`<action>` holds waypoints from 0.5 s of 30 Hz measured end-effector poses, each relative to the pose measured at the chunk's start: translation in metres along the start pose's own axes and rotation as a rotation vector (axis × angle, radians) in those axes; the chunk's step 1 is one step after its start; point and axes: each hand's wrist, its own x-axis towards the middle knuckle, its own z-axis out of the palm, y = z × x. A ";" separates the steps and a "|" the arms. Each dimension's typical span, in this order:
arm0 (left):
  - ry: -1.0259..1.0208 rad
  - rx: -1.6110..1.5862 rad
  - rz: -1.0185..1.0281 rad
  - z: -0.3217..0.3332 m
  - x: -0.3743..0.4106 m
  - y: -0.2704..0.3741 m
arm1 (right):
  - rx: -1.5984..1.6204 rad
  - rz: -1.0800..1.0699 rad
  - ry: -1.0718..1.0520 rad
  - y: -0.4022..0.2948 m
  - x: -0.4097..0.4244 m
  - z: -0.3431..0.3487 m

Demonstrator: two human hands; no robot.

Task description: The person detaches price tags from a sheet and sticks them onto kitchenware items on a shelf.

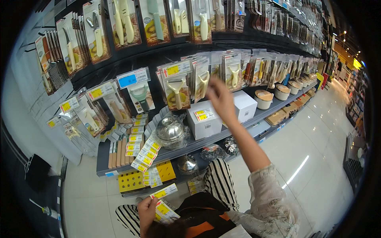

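My left hand [146,210] is low in front of my lap, pinching several paper price labels [165,190] between thumb and fingers. The labels are white with yellow panels and fan apart. My right hand [221,101] is raised at the middle row of hooks, beside a carded cream Y-shaped peeler [202,84]. Blur hides whether its fingers grip that pack or only touch it. To its left hangs another carded peeler [178,93] behind a price label. A carded peeler [234,74] hangs to its right.
Below my right hand, a white box [204,119] stands on the grey shelf [175,150] near a plastic-wrapped metal lidded pot [170,131]. A strip of price labels [146,154] hangs over the shelf edge. Lidded canisters [263,99] line the right. Carded knives [154,20] hang above.
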 end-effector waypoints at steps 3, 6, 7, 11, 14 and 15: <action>-0.026 -0.030 -0.019 0.006 0.001 0.003 | 0.151 0.054 0.310 0.037 0.064 -0.018; -0.036 -0.001 -0.014 0.002 0.001 0.000 | 0.266 0.259 0.224 0.040 0.092 -0.010; -0.036 -0.016 -0.025 0.002 0.000 0.011 | 0.267 0.265 0.214 0.041 0.096 -0.006; 0.015 0.011 0.044 0.000 0.011 0.018 | 0.238 0.271 0.236 0.055 0.105 0.005; -0.007 0.034 0.075 -0.001 0.032 0.036 | 0.267 0.203 0.302 0.069 0.101 0.007; -0.021 0.060 0.101 -0.002 0.041 0.043 | 0.249 0.199 0.304 0.066 0.097 0.009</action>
